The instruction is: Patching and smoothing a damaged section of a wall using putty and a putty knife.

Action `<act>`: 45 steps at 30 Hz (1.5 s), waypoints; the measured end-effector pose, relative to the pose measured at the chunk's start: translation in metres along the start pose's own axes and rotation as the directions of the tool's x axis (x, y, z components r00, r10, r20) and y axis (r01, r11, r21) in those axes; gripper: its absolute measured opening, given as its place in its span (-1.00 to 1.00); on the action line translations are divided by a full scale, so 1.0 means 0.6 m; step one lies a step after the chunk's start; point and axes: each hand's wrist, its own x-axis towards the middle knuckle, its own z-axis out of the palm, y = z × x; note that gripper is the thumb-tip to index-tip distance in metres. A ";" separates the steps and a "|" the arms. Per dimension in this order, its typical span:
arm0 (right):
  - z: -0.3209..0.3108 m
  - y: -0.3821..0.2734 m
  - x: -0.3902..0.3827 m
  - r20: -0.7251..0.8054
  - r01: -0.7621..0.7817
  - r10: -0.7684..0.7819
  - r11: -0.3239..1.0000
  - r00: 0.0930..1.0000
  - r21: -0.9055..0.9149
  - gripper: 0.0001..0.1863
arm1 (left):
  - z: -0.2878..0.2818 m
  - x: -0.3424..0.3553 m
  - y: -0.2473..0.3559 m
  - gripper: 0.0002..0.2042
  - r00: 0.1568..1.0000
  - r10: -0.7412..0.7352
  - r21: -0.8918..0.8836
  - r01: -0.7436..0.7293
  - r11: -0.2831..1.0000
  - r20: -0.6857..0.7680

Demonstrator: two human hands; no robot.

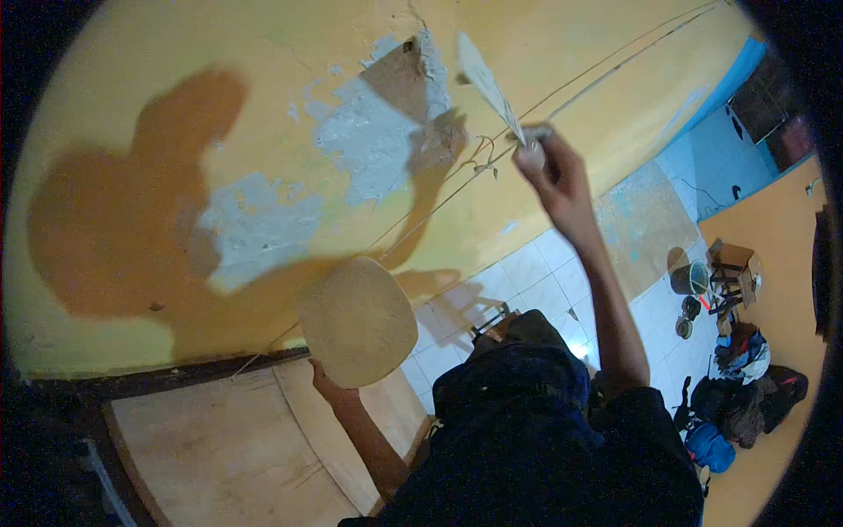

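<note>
My right hand (558,180) is raised in front of the yellow wall (562,53), its fingers wrapped round the handle of a trowel (485,77). The trowel's pale, smeared blade points up and left and seems to stand apart from the wall. Lower left, my left hand (335,385) grips the near edge of a round tan board (358,321); most of its fingers are hidden under it. A rough grey patch of filler (369,136) lies on the wall left of the trowel, with a bare brown area (399,81) at its top. A second grey patch (263,224) sits lower left.
Thin cables (632,60) run along the wall and loop near my right hand. A wooden panel (202,439) fills the lower left. On the white tiled floor (527,272) at right stand a bucket (694,277) and a wooden stool (736,270), beside heaped clothes and bags (711,446).
</note>
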 end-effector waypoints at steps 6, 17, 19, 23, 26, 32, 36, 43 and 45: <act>0.078 -0.059 -0.095 0.311 -0.468 0.364 0.517 0.878 0.716 -0.66 | 0.022 -0.011 0.005 -0.48 0.999 -0.041 0.013 0.041 0.999 -0.007; 0.217 -0.038 -0.027 0.156 -0.189 0.106 0.567 0.982 0.802 -0.55 | 0.027 -0.013 0.009 -0.47 1.000 0.002 0.066 -0.002 0.998 -0.003; 0.248 -0.051 -0.018 0.099 -0.170 0.161 0.533 0.982 0.829 -0.54 | 0.027 -0.017 0.006 -0.47 0.997 0.050 0.117 -0.057 0.991 0.065; 0.294 -0.095 0.011 0.008 -0.133 0.266 0.454 0.964 0.881 -0.54 | 0.049 -0.022 0.006 -0.46 0.999 -0.029 0.056 0.028 0.998 0.013; 0.326 -0.127 0.032 -0.009 -0.116 0.301 0.392 0.953 0.913 -0.54 | 0.027 -0.023 0.006 -0.46 0.986 0.090 0.298 -0.128 0.946 0.137; 0.357 -0.151 0.054 -0.068 0.032 0.235 0.153 0.970 0.988 -0.51 | 0.039 -0.024 0.007 -0.43 0.999 0.045 0.199 -0.046 0.979 0.009; 0.367 -0.178 0.010 0.053 -0.093 0.290 0.126 0.956 0.988 -0.48 | 0.017 -0.019 0.011 -0.43 0.998 0.038 0.148 -0.044 0.988 0.042; 0.310 -0.170 -0.038 0.053 -0.204 0.299 0.502 0.953 0.841 -0.70 | 0.021 -0.012 0.010 -0.45 1.000 0.011 0.074 -0.010 0.997 -0.021; 0.280 -0.144 -0.044 -0.055 -0.165 0.258 0.752 0.965 0.638 -0.82 | 0.010 -0.007 0.007 -0.45 1.000 0.020 0.088 -0.021 0.996 0.007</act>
